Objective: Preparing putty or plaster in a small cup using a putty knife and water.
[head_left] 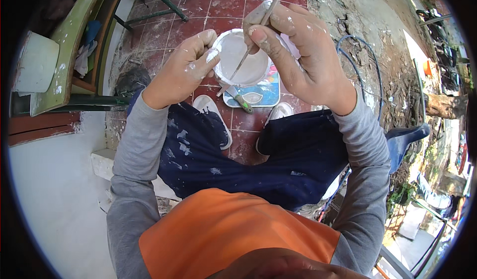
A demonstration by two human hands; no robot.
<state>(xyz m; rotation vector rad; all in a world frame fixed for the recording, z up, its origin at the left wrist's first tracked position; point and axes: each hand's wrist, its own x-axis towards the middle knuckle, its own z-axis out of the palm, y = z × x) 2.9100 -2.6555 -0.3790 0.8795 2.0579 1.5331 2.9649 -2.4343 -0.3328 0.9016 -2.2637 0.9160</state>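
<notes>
Between my shins is a round white bowl-like piece, its inside pale and smooth. My left hand is closed on its left rim, fingers smeared white. In my right hand, pinched between thumb and fingers, is a thin rod-like tool. Its lower tip slants down to the near inner wall; whether it touches I cannot tell. Beneath the bowl lies a flat blue and white panel with a grey oval window. A green-handled scraper rests at its near left edge. Something pale behind my right hand is mostly hidden.
Red tiles spattered white spread under my white shoes. On the left, a green wooden bench carries a white bucket. Rough ground with a blue hose lies on the right. A blue plastic piece stands by my right elbow.
</notes>
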